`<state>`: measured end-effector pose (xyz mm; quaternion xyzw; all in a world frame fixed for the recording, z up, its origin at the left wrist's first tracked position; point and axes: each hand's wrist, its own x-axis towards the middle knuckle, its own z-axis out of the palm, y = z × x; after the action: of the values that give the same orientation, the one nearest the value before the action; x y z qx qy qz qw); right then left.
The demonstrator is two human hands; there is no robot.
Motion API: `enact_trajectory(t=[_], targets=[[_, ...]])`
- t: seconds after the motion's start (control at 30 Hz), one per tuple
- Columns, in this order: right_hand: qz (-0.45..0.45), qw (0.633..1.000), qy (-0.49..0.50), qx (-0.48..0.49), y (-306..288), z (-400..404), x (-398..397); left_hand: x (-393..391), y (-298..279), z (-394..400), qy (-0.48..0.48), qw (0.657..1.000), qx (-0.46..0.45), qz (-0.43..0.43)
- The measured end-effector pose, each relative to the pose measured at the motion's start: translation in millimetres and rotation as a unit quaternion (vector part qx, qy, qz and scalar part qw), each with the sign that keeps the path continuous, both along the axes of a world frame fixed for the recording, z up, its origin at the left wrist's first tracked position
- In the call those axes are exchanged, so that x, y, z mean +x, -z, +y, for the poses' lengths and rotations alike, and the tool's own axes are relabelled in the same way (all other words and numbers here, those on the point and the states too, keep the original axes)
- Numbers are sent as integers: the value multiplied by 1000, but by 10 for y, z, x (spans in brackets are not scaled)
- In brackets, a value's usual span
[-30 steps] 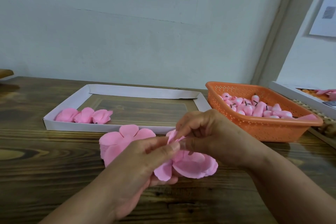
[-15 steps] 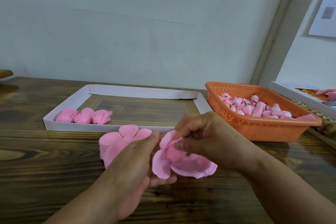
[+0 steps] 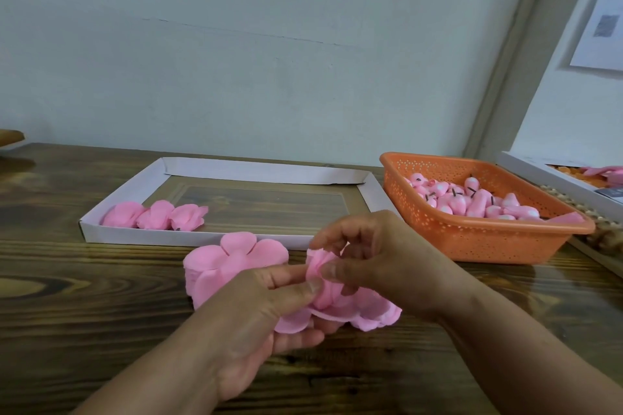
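Note:
Both of my hands work a pink foam petal piece [image 3: 357, 313] just above the wooden table. My left hand [image 3: 266, 317] holds it from below and the left, thumb pressed on a petal. My right hand [image 3: 377, 259] pinches a folded petal at the top of the piece between thumb and fingers. A stack of flat pink petal sheets [image 3: 232, 263] lies on the table just left of my hands, partly hidden by my left hand.
A shallow white cardboard tray [image 3: 114, 232] behind the stack holds three finished pink flowers [image 3: 155, 216] in its left corner. An orange plastic basket [image 3: 472, 239] of pink buds stands to the right. Another white tray [image 3: 553, 178] sits at the far right edge.
My left thumb has come back onto the petal piece, and my right fingers have folded a petal upward and pinch it. The piece stays in the same spot.

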<state>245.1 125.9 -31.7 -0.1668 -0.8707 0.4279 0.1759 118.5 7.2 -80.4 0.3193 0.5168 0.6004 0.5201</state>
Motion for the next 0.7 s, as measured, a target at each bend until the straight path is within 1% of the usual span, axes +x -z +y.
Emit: enact_trajectory(t=[0.13,0.23,0.37,0.53,0.7], targets=[[-4,1000,14,4,22,14,8,32,-31,-7,-4,1000,11,-13],[8,1000,6,0,0,4,15,-1,-38,7,-25,997,-5,-67],[-10,1000,1,-8,-6,2,15,9,-28,0,10,999,-7,-48],[1,998,48,-48,62,9,-29,7,0,-14,-1,998,-20,-54],[-37,996,-11,-79,3,9,12,-34,-5,-7,-25,998,-30,-52]])
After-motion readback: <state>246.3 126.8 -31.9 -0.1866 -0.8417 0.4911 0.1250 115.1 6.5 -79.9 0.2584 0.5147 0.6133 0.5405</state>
